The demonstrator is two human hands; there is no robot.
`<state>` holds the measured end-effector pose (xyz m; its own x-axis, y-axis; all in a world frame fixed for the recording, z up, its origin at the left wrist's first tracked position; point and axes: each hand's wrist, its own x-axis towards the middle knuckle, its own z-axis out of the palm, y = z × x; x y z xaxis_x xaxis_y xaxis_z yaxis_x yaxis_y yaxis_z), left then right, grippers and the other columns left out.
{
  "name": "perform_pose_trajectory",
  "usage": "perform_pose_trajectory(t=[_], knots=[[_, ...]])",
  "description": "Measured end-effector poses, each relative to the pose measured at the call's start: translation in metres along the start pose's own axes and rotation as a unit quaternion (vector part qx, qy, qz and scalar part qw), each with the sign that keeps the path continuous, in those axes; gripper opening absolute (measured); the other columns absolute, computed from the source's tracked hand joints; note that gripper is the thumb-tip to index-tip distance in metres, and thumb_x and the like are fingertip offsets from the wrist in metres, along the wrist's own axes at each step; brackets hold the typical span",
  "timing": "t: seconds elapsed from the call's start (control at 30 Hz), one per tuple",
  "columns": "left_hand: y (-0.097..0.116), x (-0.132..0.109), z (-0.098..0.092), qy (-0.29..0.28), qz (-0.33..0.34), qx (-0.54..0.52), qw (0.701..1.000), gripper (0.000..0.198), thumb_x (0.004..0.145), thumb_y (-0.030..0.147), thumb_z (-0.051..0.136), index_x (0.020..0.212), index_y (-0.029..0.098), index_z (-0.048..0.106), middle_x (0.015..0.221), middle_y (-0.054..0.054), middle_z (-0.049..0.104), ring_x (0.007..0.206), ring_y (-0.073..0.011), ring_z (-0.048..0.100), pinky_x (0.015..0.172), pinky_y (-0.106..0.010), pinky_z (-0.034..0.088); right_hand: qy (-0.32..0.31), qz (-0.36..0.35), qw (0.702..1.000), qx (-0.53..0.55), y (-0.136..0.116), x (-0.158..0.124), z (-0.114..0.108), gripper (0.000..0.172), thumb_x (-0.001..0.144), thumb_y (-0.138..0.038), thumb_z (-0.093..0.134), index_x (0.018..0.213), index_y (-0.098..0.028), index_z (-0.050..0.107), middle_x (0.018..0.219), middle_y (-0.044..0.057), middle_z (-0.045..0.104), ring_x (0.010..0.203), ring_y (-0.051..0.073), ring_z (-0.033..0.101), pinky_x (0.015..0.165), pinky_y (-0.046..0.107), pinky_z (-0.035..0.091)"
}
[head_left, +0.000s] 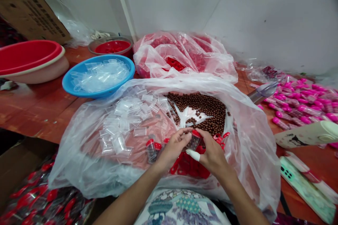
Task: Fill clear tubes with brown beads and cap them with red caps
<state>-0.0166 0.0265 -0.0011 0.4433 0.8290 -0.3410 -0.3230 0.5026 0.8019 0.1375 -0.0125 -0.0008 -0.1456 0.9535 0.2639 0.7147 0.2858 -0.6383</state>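
Observation:
Both my hands meet over a plastic-lined basin [87,168] in front of me. My left hand [173,149] and my right hand [211,154] are closed together on a small clear container with a red cap [194,140], filled with brown beads. A white finger cot covers my right thumb. Just beyond lies a pile of small brown beads [208,109]. Empty clear containers [124,123] are heaped to the left. Red caps [190,167] lie under my hands, and filled capped containers [151,147] stand beside my left hand.
A blue bowl [79,89] of clear containers, a red basin [29,56], a bowl of red caps [112,46] and a bag of red parts [182,56] stand behind. Pink items [303,102] cover the right of the table. A box of filled containers [39,200] sits lower left.

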Motion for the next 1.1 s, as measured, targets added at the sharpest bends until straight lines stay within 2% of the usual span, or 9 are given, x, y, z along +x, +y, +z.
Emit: perform_pose_trajectory(t=[0.13,0.33,0.47,0.57,0.67,0.77,0.87,0.97,1.1], knots=[[-0.009,0.0,0.008,0.003,-0.061,-0.02,0.998,0.051,0.084,0.055,0.043,0.116,0.018,0.056,0.072,-0.004,0.065,0.058,-0.0141,0.059,0.056,-0.025,0.047,-0.001,-0.048,0.999,-0.017,-0.001,-0.004,0.012,0.064,0.072,-0.027,0.064,0.129,-0.019,0.036,0.12,0.013,0.055,0.107,0.025,0.056,0.09,0.041,0.047],[-0.018,-0.003,0.014,0.055,-0.03,0.016,0.998,0.041,0.085,0.043,0.043,0.119,0.022,0.055,0.063,0.001,0.06,0.047,-0.0109,0.051,0.045,-0.021,0.041,0.002,-0.063,0.998,-0.005,-0.001,-0.011,0.02,0.059,0.071,-0.026,0.065,0.125,-0.018,0.042,0.115,0.013,0.058,0.104,0.026,0.057,0.087,0.043,0.047],[-0.009,-0.004,0.01,0.034,-0.031,-0.078,0.996,0.047,0.086,0.042,0.038,0.126,0.02,0.048,0.069,-0.001,0.063,0.05,-0.0107,0.054,0.05,-0.022,0.043,-0.04,0.082,0.989,0.113,0.004,-0.015,0.011,0.072,0.07,-0.033,0.069,0.132,-0.02,0.036,0.121,0.012,0.057,0.105,0.026,0.057,0.087,0.041,0.048],[0.0,-0.006,0.006,0.019,-0.046,-0.104,0.993,0.053,0.085,0.046,0.038,0.13,0.018,0.044,0.069,-0.002,0.062,0.053,-0.0123,0.056,0.047,-0.022,0.043,-0.016,0.213,0.953,0.213,0.012,-0.019,0.007,0.045,0.079,-0.04,0.06,0.118,-0.018,0.051,0.094,0.007,0.067,0.086,0.022,0.064,0.077,0.037,0.052],[0.003,-0.007,0.004,0.014,-0.081,-0.085,0.993,0.054,0.084,0.047,0.039,0.131,0.02,0.042,0.069,-0.002,0.062,0.053,-0.0129,0.056,0.043,-0.02,0.041,0.022,0.245,0.94,0.238,0.015,-0.018,0.009,0.031,0.086,-0.041,0.048,0.103,-0.019,0.062,0.086,0.006,0.069,0.085,0.023,0.064,0.078,0.038,0.051],[-0.002,-0.007,0.006,0.027,-0.081,-0.071,0.994,0.051,0.083,0.047,0.043,0.127,0.021,0.047,0.066,-0.001,0.062,0.054,-0.0123,0.056,0.045,-0.02,0.041,0.042,0.167,0.97,0.174,0.007,-0.013,0.01,0.037,0.088,-0.04,0.045,0.118,-0.021,0.056,0.11,0.009,0.065,0.101,0.025,0.06,0.088,0.042,0.047],[-0.01,-0.004,0.007,0.061,-0.093,-0.07,0.991,0.055,0.081,0.057,0.043,0.111,0.014,0.058,0.063,-0.002,0.061,0.051,-0.0115,0.054,0.047,-0.021,0.04,-0.016,0.033,0.998,0.051,-0.004,-0.007,0.009,0.061,0.081,-0.044,0.057,0.134,-0.02,0.04,0.127,0.012,0.055,0.112,0.028,0.053,0.094,0.045,0.043],[-0.014,-0.002,0.006,0.067,-0.124,-0.072,0.987,0.065,0.077,0.067,0.04,0.095,0.009,0.063,0.059,-0.004,0.06,0.048,-0.0116,0.052,0.048,-0.022,0.04,-0.039,-0.043,0.997,-0.047,-0.009,-0.005,0.011,0.079,0.074,-0.049,0.063,0.138,-0.016,0.031,0.128,0.015,0.051,0.112,0.03,0.051,0.093,0.047,0.043],[-0.014,-0.001,0.003,0.063,-0.081,-0.056,0.993,0.05,0.078,0.057,0.051,0.093,0.012,0.063,0.065,-0.003,0.063,0.052,-0.0111,0.053,0.052,-0.022,0.042,-0.005,-0.089,0.989,-0.116,-0.006,-0.004,0.016,0.073,0.077,-0.048,0.06,0.135,-0.014,0.032,0.128,0.018,0.05,0.115,0.031,0.048,0.094,0.047,0.041]])
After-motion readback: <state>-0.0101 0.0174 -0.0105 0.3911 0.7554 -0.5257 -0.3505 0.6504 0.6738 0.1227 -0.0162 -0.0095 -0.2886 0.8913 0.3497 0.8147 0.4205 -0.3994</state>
